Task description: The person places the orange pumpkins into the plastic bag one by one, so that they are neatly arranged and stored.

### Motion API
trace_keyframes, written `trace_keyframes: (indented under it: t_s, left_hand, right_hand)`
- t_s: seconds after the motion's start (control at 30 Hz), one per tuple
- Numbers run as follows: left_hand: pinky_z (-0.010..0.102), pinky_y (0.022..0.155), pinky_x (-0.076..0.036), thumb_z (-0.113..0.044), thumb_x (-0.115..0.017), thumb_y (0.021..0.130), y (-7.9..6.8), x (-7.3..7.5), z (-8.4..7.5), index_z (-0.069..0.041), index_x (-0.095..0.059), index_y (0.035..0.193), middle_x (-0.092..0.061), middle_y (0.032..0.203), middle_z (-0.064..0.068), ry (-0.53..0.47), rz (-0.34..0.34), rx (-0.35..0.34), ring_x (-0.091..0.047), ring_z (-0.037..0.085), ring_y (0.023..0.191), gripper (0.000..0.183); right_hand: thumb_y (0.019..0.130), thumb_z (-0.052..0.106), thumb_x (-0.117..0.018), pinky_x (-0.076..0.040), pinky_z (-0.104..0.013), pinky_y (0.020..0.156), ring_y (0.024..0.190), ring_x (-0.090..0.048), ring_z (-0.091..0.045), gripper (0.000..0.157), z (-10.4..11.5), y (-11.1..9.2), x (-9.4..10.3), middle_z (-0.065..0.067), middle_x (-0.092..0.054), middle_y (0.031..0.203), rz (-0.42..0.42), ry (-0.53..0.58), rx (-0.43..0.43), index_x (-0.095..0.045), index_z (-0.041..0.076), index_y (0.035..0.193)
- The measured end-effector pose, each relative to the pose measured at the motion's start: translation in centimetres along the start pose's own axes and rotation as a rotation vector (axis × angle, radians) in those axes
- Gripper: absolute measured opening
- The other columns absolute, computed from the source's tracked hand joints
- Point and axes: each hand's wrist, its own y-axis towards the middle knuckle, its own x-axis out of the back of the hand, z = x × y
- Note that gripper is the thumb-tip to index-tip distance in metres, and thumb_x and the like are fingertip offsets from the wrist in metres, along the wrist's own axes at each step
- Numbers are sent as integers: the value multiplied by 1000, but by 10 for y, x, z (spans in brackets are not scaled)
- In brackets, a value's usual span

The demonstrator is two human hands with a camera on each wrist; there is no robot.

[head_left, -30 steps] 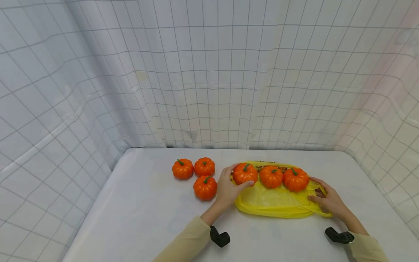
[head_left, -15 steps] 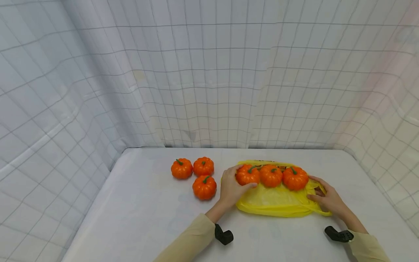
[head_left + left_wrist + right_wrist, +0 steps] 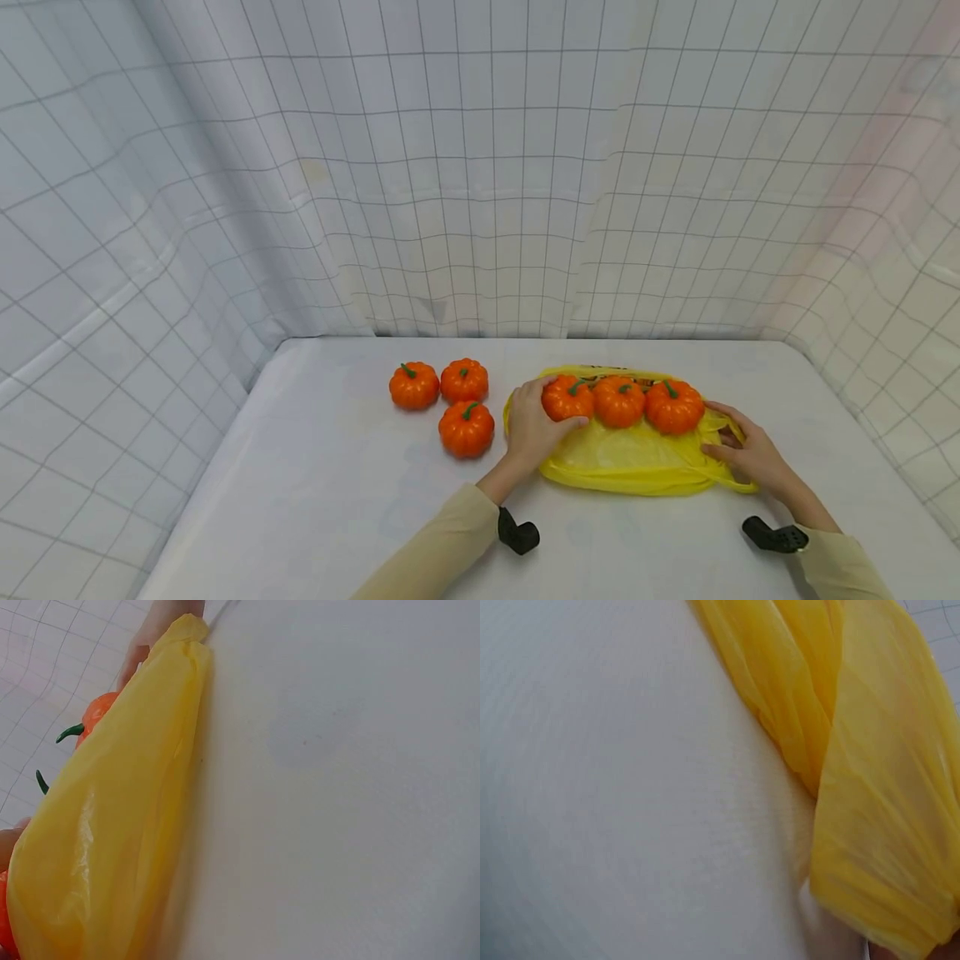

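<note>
My left hand (image 3: 531, 429) grips a small orange pumpkin (image 3: 567, 398) with a green stem, at the left end of a yellow plastic bag (image 3: 622, 462). Beside it in a row, within the bag's outline, sit a middle pumpkin (image 3: 618, 402) and a right pumpkin (image 3: 673, 407). At the bag's right end, my right hand (image 3: 756, 457) holds the plastic between thumb and fingers. In the left wrist view, the bag (image 3: 112, 817) hides most of the pumpkins. The bag (image 3: 892, 765) also covers nearly all of the hand in the right wrist view.
Three more pumpkins stand left of the bag: a back left pumpkin (image 3: 414, 386), a back right pumpkin (image 3: 464, 381) and a front pumpkin (image 3: 467, 430). They rest on a white table (image 3: 322, 475). Gridded white curtains (image 3: 480, 208) enclose its back and sides.
My left hand has shifted slightly right with its pumpkin, which now sits against the middle one. The right hand has stayed at the bag's right end.
</note>
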Motion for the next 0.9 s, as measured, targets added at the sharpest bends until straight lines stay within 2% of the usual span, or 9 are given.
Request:
trace_keyframes:
  t_s: [0.4,0.63,0.9]
  left_hand:
    - [42,102,-42,-44,-83,70,4,-9,1,-15,-53,131,-57,129,6,-22,-22,59,-48,24,120,74]
    - [40,99,-44,-44,-83,70,6,-14,3,-16,-54,130,-58,127,4,-5,-49,85,-50,23,116,73]
    - [41,99,-43,-41,-83,72,6,-17,3,-15,-52,130,-58,127,4,-39,-65,113,-51,24,116,72]
  right_hand:
    - [87,22,-71,-42,-2,79,94,-42,18,72,0,-1,-1,-28,-35,143,-16,-16,-4,-33,3,145]
    - [87,21,-71,-42,-2,79,95,-43,17,71,-2,-1,-2,-28,-36,142,-23,-10,27,-34,2,144]
    - [86,19,-72,-42,-2,79,94,-42,19,73,-1,0,-2,-27,-35,144,-12,0,10,-33,3,145]
